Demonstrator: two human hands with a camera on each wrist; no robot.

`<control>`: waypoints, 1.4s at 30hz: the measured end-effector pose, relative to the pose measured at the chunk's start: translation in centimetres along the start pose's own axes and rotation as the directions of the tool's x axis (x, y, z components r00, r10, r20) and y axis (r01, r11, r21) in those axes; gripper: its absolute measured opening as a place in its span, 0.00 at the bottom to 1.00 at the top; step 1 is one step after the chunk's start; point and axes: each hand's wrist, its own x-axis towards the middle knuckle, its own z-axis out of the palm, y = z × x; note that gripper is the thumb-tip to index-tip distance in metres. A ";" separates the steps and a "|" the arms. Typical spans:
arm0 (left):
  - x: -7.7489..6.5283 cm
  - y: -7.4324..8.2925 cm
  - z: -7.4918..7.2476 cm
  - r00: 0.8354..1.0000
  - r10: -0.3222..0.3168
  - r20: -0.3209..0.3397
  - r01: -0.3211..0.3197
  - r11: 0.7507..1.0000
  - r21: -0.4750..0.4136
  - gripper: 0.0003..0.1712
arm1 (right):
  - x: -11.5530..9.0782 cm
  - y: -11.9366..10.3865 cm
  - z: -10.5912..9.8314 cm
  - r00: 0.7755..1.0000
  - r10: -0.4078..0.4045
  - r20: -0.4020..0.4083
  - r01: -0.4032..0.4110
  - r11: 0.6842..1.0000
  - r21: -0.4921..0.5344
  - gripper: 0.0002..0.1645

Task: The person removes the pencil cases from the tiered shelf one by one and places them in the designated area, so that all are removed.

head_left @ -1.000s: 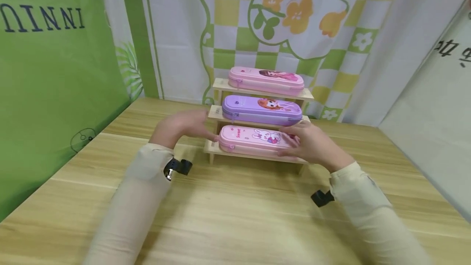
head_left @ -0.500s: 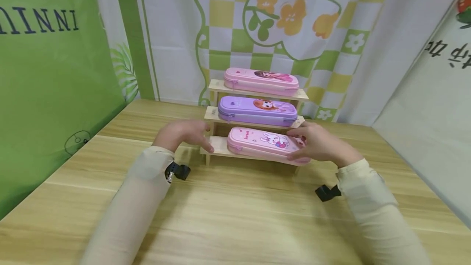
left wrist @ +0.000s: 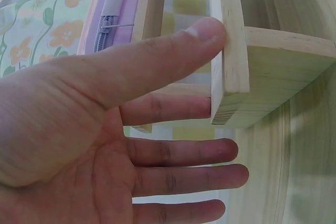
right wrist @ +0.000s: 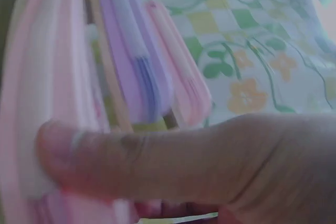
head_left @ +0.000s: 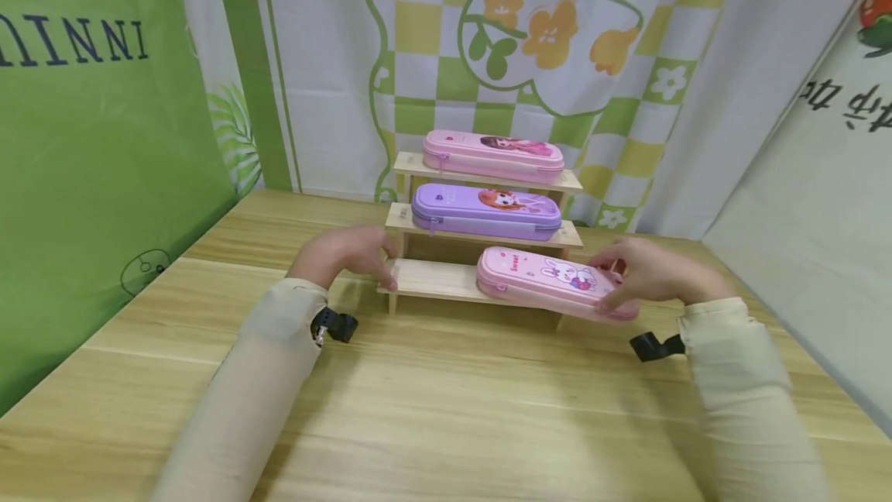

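Note:
My right hand (head_left: 644, 273) grips the right end of a pink pencil case (head_left: 530, 279) printed with a white rabbit. In the right wrist view, the thumb (right wrist: 79, 156) presses the case's zipped side. The case sits askew, its right end jutting past the bottom step of a wooden three-step stand (head_left: 425, 277). At that step's left end is my left hand (head_left: 351, 254), holding nothing. Its straight thumb (left wrist: 173, 48) and index fingertip touch the wood in the left wrist view; the other fingers extend straight. A purple pencil case (head_left: 488, 211) lies on the middle step.
Another pink pencil case (head_left: 495, 155) lies on the top step. The stand is on a wood-grain table (head_left: 418, 409). Behind it hangs a checked floral curtain (head_left: 418, 60), with a green panel (head_left: 90, 138) at left and a white panel (head_left: 822, 192) at right.
My right hand has slid the rabbit pencil case to the right along the bottom step, baring the step's left part. My left hand stays near the stand's left end.

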 end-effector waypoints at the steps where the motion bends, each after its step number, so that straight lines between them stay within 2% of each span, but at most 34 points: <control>1: 0.0 0.0 0.0 1.000 0.001 -0.001 -0.001 1.000 0.001 0.38 | -0.2 0.6 -0.2 1.000 0.017 0.013 -0.017 1.000 -0.001 0.41; 5: 0.1 0.0 0.1 1.000 -0.003 -0.002 0.003 1.000 -0.001 0.38 | -1.3 2.7 -0.8 0.998 0.052 0.032 -0.052 0.998 -0.019 0.41; 9: 0.0 0.0 0.1 1.000 -0.011 -0.002 0.011 1.000 -0.008 0.39 | -2.4 4.5 -1.3 0.998 0.053 0.047 -0.053 0.999 0.005 0.40; 17: 0.2 -0.2 0.1 1.000 0.008 -0.001 -0.008 1.000 0.029 0.41 | -5.2 7.4 -2.4 0.994 0.094 0.048 -0.096 0.995 0.033 0.38; 20: 0.3 -0.3 0.1 1.000 0.000 -0.001 0.000 1.000 0.019 0.41 | -6.4 8.4 -2.8 0.994 0.099 0.047 -0.101 0.995 0.020 0.36; 26: 0.2 -0.2 0.1 1.000 -0.004 -0.004 0.004 1.000 0.006 0.40 | -8.0 10.0 -3.2 0.985 0.162 0.061 -0.163 0.987 -0.001 0.35; 31: 0.2 -0.3 0.3 1.000 -0.010 -0.005 0.010 1.000 -0.001 0.40 | -8.1 10.6 -3.1 0.974 0.218 0.070 -0.218 0.976 -0.005 0.36; 33: 0.2 -0.4 0.3 1.000 -0.003 -0.008 0.003 1.000 0.000 0.40 | -7.9 10.7 -3.0 0.964 0.249 0.096 -0.252 0.968 0.011 0.37; 38: 0.3 -0.5 0.3 1.000 0.002 -0.013 -0.001 1.000 0.006 0.40 | -6.8 10.6 -2.2 0.928 0.320 0.191 -0.338 0.938 0.071 0.42; 42: 0.3 -0.2 0.2 1.000 -0.001 -0.013 0.001 1.000 0.012 0.39 | -5.7 10.3 -1.5 0.919 0.339 0.201 -0.356 0.933 0.057 0.44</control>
